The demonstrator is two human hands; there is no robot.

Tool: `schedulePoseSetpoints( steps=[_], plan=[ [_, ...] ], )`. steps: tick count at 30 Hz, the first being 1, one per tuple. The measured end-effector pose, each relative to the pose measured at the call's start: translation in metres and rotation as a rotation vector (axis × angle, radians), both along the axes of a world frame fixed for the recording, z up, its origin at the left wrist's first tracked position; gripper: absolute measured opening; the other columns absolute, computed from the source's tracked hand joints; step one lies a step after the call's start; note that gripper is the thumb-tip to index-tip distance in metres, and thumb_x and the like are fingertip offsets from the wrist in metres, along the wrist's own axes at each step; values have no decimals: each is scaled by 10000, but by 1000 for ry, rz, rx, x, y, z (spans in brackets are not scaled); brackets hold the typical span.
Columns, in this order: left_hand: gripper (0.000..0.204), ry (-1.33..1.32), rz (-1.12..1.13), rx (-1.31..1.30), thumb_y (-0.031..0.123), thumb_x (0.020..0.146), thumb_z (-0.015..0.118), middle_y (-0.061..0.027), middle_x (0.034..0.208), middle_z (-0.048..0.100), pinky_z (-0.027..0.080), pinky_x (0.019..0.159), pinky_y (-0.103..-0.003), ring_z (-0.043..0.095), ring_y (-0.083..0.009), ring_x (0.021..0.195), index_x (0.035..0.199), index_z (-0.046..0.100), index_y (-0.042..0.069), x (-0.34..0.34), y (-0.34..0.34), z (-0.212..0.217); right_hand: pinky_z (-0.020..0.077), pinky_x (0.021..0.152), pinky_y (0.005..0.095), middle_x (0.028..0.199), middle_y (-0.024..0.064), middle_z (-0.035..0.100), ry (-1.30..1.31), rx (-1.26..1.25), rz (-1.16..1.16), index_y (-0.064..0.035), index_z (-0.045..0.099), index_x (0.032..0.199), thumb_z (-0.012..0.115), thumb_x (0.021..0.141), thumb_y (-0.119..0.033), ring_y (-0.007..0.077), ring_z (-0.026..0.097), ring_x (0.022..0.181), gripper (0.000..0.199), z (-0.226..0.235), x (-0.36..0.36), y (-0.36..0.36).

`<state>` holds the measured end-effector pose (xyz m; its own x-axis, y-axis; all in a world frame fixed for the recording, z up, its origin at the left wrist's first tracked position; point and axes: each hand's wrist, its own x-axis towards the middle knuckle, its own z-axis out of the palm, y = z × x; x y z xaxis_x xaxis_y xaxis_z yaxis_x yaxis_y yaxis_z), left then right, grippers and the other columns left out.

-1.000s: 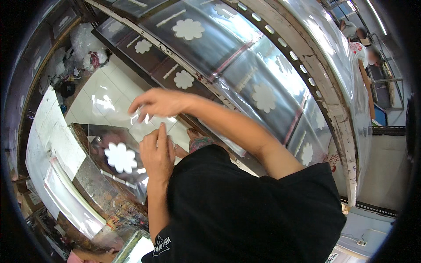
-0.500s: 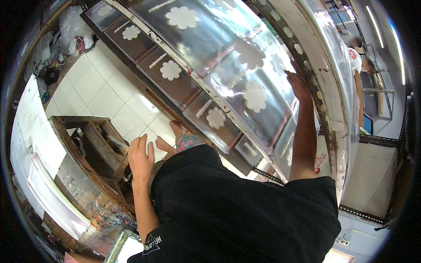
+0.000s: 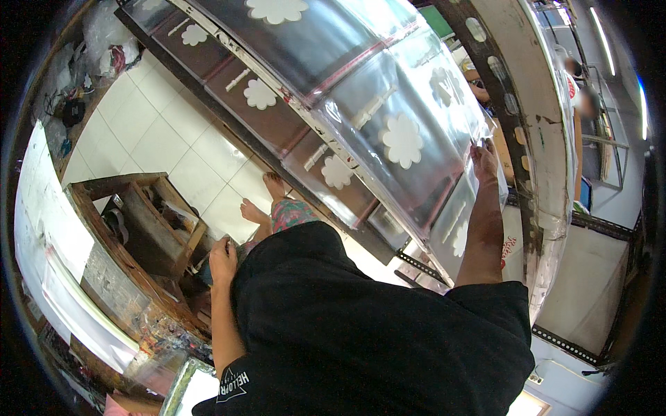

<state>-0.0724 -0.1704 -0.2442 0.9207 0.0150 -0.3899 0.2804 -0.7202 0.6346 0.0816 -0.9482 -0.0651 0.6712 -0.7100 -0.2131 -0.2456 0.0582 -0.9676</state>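
Note:
At the right edge of a clear plastic sheet [image 3: 347, 80], my right hand [image 3: 483, 159] has its fingers closed on the sheet's crumpled margin. White scalloped flower shapes [image 3: 401, 141] and reddish lines are printed on the sheet, and its surface is glossy and reflective. It lies over a sloping rack, beside a long pale rail [image 3: 305, 114]. My left hand [image 3: 223, 261] hangs at my side by a worn wooden stand, with its fingers curled in and nothing visible in them.
The wooden stand [image 3: 132, 187] with open compartments is at my left, beside a paint-stained table [image 3: 114, 298]. A long pale beam [image 3: 538, 125] runs along the right, and people are beyond it. White floor tiles [image 3: 180, 139] show between stand and rack. Plastic bags [image 3: 111, 41] lie at far left.
My right hand has moved down and toward me, and its fingers have closed on the sheet's edge, which is pulled along. My left hand has lowered and its fingers have curled in.

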Motion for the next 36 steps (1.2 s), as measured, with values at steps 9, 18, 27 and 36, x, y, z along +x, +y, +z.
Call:
schedulePoseSetpoints(
  steps=[9, 18, 27, 36],
  plan=[
    [283, 68, 16, -4, 116, 929, 575, -269, 1075, 650, 489, 897, -472, 622, -435, 1013, 1136, 649, -63, 3, -4, -7, 541, 898, 314, 1559, 114, 347, 46, -21, 173, -59, 199, 1564, 491, 911, 89, 298, 596, 1225, 731, 9, 8, 6],
    [280, 103, 24, 11, 111, 920, 591, -270, 1073, 653, 493, 888, -468, 629, -428, 1007, 1136, 652, -57, -5, 1, -13, 511, 889, 306, 1561, 106, 348, 166, -162, 196, -61, 220, 1561, 509, 927, 8, 247, 605, 1212, 700, 13, 17, 19],
    [282, 67, -6, -4, 117, 927, 599, -268, 1073, 655, 499, 878, -467, 637, -429, 973, 1143, 657, -55, -8, 1, -19, 492, 917, 343, 1401, 123, 522, 581, -1155, 286, -59, 460, 1430, 604, 890, -92, 206, 624, 1083, 559, -9, 12, -21],
    [300, 107, 17, -14, 126, 921, 588, -267, 1085, 650, 492, 900, -478, 631, -427, 992, 1152, 651, -54, -7, 1, -22, 509, 849, 300, 1181, 77, 633, 520, -999, 619, -32, 615, 1189, 583, 864, 8, 190, 604, 964, 329, -36, 23, -14]
  ],
)
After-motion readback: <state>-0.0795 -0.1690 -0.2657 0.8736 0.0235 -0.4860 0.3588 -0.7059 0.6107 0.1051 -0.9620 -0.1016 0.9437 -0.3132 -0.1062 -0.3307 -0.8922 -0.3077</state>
